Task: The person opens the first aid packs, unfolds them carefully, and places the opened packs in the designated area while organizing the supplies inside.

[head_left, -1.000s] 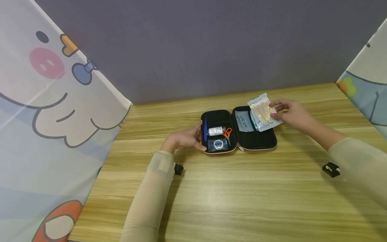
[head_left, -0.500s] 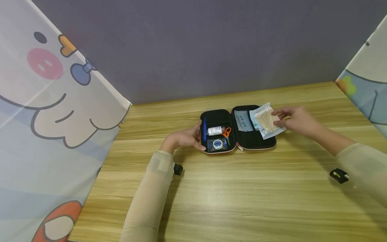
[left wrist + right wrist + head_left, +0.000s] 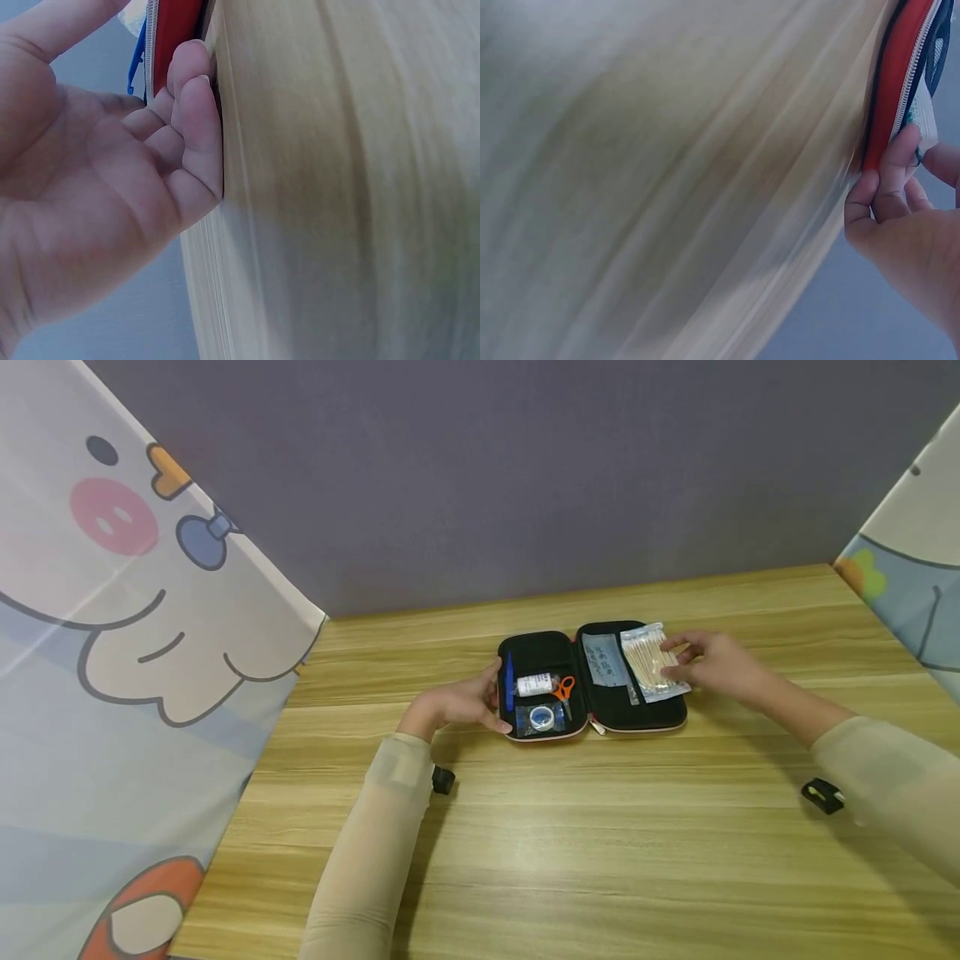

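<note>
An unzipped black-lined first-aid case (image 3: 636,717) with red sides lies spread on the wooden table. At its left end, my left hand (image 3: 459,700) holds the edge, thumb at the near corner and fingers along the outer side (image 3: 161,135). My right hand (image 3: 718,667) pinches a clear packet of cotton swabs (image 3: 648,660) between thumb and fingers, over the right half of the case. In the right wrist view the packet (image 3: 924,120) shows just past the fingertips, beside the zip. Part of the packet's right edge is hidden by the fingers.
Strapped into the left half are blue tweezers (image 3: 509,681), a white roll (image 3: 534,685), orange-handled scissors (image 3: 565,689) and a bagged tape roll (image 3: 541,718). A pale blue packet (image 3: 604,660) sits in the right half. A grey panel (image 3: 525,485) rises behind the table.
My right hand has lowered the cotton swab packet onto the right half and shifted it slightly left after a move right. The packet now lies straighter. My left hand has stayed put.
</note>
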Tool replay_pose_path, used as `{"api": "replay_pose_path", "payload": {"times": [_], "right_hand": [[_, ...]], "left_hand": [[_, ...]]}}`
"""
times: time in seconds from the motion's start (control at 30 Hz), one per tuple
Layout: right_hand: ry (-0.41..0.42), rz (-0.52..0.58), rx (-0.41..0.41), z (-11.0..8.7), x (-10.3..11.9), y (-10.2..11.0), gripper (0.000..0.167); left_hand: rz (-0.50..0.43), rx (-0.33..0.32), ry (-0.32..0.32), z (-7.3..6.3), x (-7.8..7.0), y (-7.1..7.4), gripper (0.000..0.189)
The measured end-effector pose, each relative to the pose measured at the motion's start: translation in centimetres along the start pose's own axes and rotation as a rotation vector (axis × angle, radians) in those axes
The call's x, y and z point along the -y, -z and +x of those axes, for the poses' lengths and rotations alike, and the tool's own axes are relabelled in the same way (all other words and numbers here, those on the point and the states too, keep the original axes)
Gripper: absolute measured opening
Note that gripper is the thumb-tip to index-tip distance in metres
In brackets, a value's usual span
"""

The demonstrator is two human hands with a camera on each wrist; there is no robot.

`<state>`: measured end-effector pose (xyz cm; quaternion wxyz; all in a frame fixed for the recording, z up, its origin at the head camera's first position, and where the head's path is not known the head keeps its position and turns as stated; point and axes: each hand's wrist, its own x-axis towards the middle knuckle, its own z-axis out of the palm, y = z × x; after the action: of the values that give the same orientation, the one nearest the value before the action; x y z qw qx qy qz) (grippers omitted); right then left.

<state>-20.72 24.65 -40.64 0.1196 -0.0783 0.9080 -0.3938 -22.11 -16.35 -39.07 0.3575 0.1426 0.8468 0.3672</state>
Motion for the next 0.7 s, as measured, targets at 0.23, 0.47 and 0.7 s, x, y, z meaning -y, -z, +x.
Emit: {"api": "replay_pose_path", "payload": {"times": [0.23,0.47,0.7], "right_hand": [[0.07,-0.079,0.031,0.6,0.2,-0.5,0.061],[0.13,-0.147,0.046,1.0,0.5,-0.9,0.061],[0.143,-0.168,0.014,1.7,0.9,-1.3,0.057]], "left_hand": [[0.012,-0.003,-0.005,0.2,0.0,-0.1,0.135],[0.013,0.001,0.008,0.2,0.0,0.1,0.136],[0.011,0.013,0.017,0.0,-0.1,0.1,0.135]]}}
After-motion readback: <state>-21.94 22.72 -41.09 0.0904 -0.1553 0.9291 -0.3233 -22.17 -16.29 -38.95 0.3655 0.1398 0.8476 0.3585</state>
